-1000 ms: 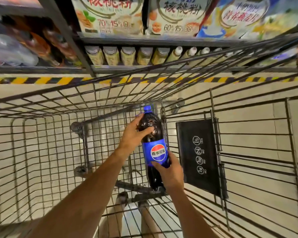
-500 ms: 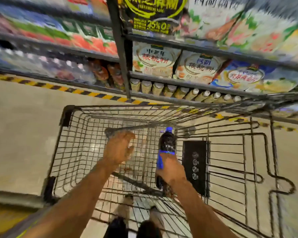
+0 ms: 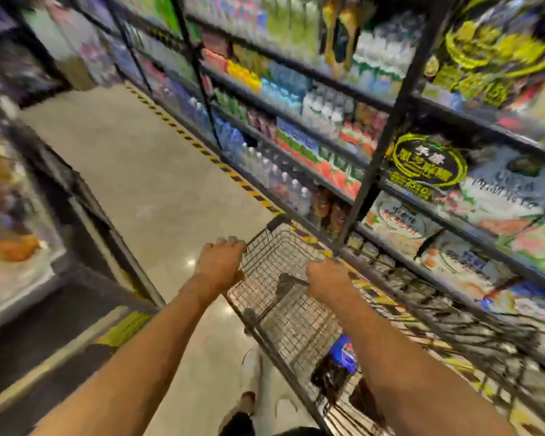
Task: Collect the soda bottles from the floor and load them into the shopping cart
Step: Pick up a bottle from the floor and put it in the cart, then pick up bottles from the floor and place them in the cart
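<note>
Soda bottle (image 3: 343, 361) lies in shopping cart (image 3: 299, 322), apart from right grip (image 3: 326, 278).

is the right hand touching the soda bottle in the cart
Apart. The head view shows the right hand up over the shopping cart, while the soda bottle lies lower in it, with bare mesh between them.

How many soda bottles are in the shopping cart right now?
1: a Pepsi bottle with a blue label, at the near end of the shopping cart, beside the right forearm. The picture is blurred and the arm may hide others.
</note>
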A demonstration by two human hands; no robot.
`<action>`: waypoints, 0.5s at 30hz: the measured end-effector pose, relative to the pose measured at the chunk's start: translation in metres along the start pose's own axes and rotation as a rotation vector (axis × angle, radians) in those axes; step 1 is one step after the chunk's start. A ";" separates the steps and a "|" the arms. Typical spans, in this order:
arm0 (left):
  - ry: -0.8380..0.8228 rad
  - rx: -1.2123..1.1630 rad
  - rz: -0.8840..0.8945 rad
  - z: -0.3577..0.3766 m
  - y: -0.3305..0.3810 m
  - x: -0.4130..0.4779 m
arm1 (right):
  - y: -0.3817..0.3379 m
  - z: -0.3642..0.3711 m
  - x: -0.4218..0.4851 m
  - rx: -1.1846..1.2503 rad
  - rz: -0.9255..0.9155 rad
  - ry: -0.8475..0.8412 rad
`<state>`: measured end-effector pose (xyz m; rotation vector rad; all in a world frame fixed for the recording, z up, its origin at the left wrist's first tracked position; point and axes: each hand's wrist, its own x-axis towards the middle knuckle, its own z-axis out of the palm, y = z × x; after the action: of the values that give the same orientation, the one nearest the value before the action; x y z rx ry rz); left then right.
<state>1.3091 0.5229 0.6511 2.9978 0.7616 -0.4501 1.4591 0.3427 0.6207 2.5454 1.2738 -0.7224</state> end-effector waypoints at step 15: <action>0.098 -0.146 -0.719 -0.005 -0.207 -0.354 | -0.317 -0.080 -0.082 -0.382 -0.544 0.115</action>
<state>0.9160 0.5407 0.7668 2.5374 1.7906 -0.2293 1.1919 0.5093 0.7422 1.9715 1.9590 -0.3662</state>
